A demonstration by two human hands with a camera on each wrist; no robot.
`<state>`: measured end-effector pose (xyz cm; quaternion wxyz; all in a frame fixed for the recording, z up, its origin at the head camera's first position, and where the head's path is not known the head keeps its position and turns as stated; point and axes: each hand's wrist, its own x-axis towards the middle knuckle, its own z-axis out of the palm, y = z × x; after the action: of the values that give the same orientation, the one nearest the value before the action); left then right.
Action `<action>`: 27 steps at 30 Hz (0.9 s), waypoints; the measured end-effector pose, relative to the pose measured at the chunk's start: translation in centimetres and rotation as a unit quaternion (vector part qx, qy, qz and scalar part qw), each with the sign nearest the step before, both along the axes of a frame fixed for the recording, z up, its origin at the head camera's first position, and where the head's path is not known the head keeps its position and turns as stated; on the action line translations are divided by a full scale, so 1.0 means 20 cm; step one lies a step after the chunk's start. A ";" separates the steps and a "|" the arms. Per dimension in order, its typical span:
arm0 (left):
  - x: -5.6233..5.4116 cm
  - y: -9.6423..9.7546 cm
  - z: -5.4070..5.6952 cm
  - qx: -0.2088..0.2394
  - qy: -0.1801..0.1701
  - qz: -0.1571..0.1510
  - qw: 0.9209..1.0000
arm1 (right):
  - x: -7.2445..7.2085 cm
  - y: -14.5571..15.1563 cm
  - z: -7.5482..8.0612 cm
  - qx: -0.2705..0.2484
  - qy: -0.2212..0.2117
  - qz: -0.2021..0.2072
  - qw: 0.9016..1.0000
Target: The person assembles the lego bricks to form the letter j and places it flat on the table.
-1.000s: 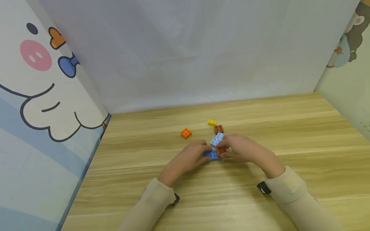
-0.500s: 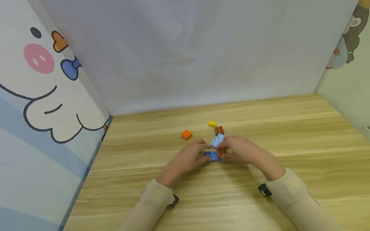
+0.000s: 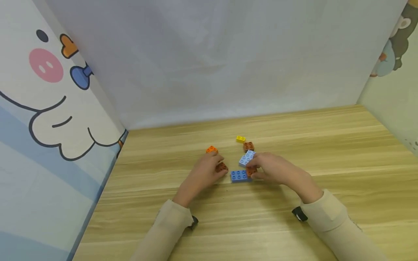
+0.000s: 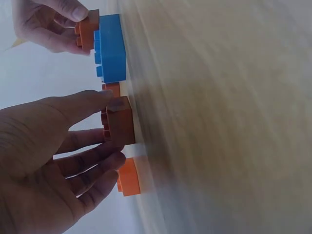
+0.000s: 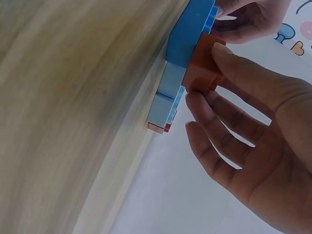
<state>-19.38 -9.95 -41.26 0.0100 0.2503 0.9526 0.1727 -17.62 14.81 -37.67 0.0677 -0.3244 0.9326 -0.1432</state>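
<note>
My left hand (image 3: 204, 172) grips a brown brick (image 4: 121, 122), thumb on one side and fingertips on the other, close over the table. To its right lies a long blue brick (image 3: 239, 176), studs up. My right hand (image 3: 275, 168) pinches a reddish-brown brick (image 5: 202, 66) between thumb and fingers, at the right end of the blue brick's studded top. In the right wrist view that brick overlaps the blue brick's end. Just behind are light blue bricks (image 3: 246, 158), partly covered by the right fingers.
An orange brick (image 3: 211, 149) lies just beyond the left fingers. Behind the light blue bricks sit another brown brick (image 3: 248, 146) and a small yellow brick (image 3: 240, 139). A pale cloth backdrop (image 3: 209, 72) closes off the wooden table's (image 3: 163, 152) far edge.
My left hand has let go of the blue brick and moved left, onto the brown brick, which now shows between its fingers. The right hand stays on its brick.
</note>
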 end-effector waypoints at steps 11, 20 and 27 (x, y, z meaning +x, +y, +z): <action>-0.01 0.00 -0.01 -0.013 -0.030 0.030 0.999 | 0.00 0.01 -0.01 -0.008 0.007 0.006 1.000; -0.01 0.00 0.01 0.001 -0.016 0.001 1.000 | 0.00 0.01 -0.02 -0.009 0.003 0.008 1.000; 0.01 0.02 0.06 0.013 -0.033 -0.045 0.998 | -0.01 0.02 -0.03 -0.012 -0.003 0.006 1.000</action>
<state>-19.19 -9.47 -39.98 0.0463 0.2870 0.9372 0.1927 -17.84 15.15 -38.21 0.0671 -0.3305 0.9286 -0.1545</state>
